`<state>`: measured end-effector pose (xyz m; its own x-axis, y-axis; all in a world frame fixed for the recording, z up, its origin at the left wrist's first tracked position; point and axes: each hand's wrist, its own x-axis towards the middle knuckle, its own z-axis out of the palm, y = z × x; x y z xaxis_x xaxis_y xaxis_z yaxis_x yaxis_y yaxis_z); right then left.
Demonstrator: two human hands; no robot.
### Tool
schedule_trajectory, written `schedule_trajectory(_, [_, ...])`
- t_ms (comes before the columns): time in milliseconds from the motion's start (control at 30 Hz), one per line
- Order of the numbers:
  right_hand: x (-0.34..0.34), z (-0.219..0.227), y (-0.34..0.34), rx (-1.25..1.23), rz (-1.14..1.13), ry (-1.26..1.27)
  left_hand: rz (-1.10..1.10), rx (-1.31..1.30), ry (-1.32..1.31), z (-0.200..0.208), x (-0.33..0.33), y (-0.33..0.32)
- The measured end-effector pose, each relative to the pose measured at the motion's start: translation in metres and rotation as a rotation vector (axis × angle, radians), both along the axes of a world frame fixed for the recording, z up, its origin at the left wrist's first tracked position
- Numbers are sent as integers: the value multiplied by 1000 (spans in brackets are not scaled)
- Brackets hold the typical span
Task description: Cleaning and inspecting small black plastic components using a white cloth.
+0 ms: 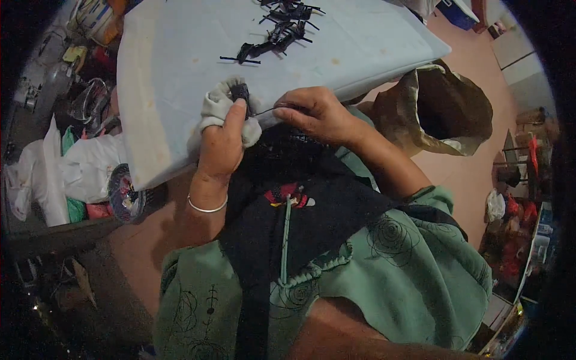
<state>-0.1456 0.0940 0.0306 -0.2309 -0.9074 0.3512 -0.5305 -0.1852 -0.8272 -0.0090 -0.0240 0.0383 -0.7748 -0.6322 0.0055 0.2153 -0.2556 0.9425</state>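
My left hand (219, 147) is closed around a small black part (240, 92) and a crumpled off-white cloth (215, 108), its thumb pressed against the part. From the right, my right hand (321, 115) grips a thin dark tool (263, 112) that looks like a slender rod. The tool's tip reaches the black part just beside my left thumb; whether it touches is hard to tell. Both hands are over the near edge of a table with a whitish cover (174, 72). Farther back on this cover lies a cluster of black parts with thin protruding pins (279, 39).
To the right of the table a large brown sack (393, 111) stands with its mouth open. White plastic bags (90, 165) and a round mesh basket (123, 195) are at the left. Cluttered shelves (522, 234) line the right side. A dark apron (252, 228) covers my lap.
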Motion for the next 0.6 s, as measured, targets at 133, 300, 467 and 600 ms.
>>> schedule_trajectory(133, [1, 5, -3, -56, -32, 64, 23, -809, -85, -9, 0, -7])
schedule_trajectory(300, [9, 8, -11, -22, -13, -74, -188, -343, -85, 9, 7, 9])
schedule_trajectory(467, [9, 15, -8, 114, -24, -60, -217, -161, -21, 5, 7, 5])
schedule_trajectory(600, [14, 15, -9, 6, -25, 107, -107, -542, -68, 0, 4, 7])
